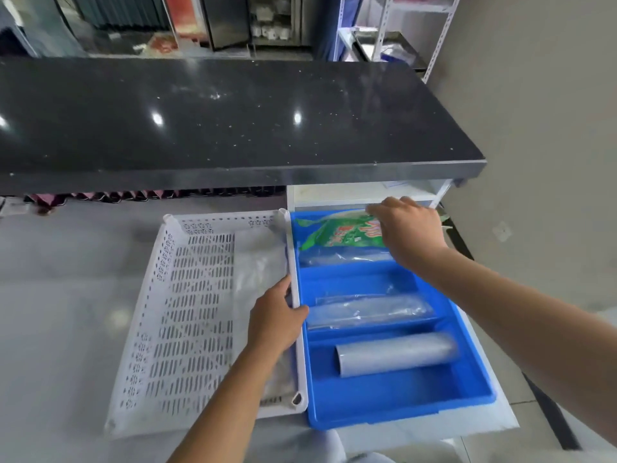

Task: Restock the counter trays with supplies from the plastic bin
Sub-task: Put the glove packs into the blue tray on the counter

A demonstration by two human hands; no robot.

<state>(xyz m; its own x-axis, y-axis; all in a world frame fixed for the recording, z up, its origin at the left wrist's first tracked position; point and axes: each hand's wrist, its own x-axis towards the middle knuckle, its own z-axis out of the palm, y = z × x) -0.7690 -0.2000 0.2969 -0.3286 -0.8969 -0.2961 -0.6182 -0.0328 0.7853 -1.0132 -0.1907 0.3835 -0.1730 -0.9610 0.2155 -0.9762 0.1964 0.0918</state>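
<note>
Below the black counter (233, 121), on a pale lower surface, a white perforated plastic bin (187, 315) sits just beside a blue divided tray (467, 372), their long sides touching; the left hand (275, 320) grips the bin's right rim, fingers curled over the edge with the thumb toward the tray; a clear plastic packet (258, 259) lies inside the bin along that same side; the right hand (405, 228) reaches over the tray's far compartment, fingers bent down onto a green printed bag (334, 233), pinching its far edge as far as can be seen; under the bag lies a clear wrapped bundle (344, 257); the middle compartment holds another clear wrapped sleeve (367, 310); the near compartment holds a pale grey roll (397, 354), lying tilted across it; metal shelving (384, 31) stands in the background beyond the counter.
</note>
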